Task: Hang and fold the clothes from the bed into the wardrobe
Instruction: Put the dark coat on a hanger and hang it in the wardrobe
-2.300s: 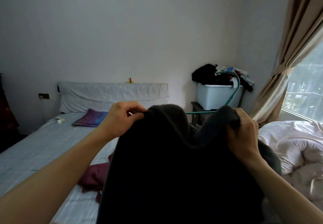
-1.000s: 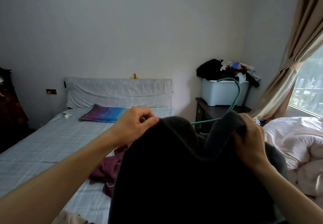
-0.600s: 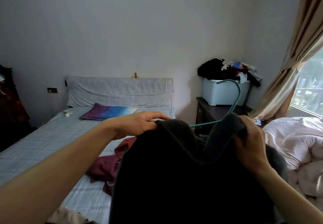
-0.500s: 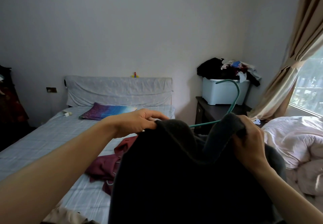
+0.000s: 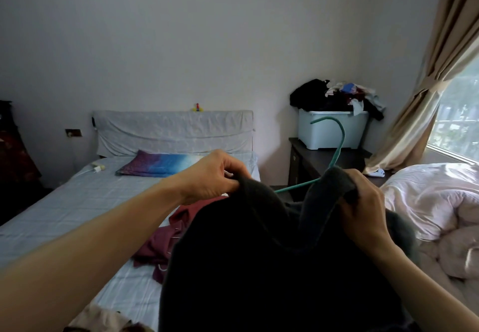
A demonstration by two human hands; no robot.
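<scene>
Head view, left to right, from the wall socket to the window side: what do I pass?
Wall socket → white plug → purple-blue pillow → left hand → green hanger → right hand → pink duvet. The dark garment both hands hold spans too wide to place.

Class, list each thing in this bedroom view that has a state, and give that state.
dark garment, held up.
hanger, partly inside dark garment, hook up.
left hand, pinching dark garment's edge.
right hand, gripping dark garment over hanger.
maroon garment, crumpled on bed.
bin, overfilled with clothes.
curtain, tied back.
</scene>
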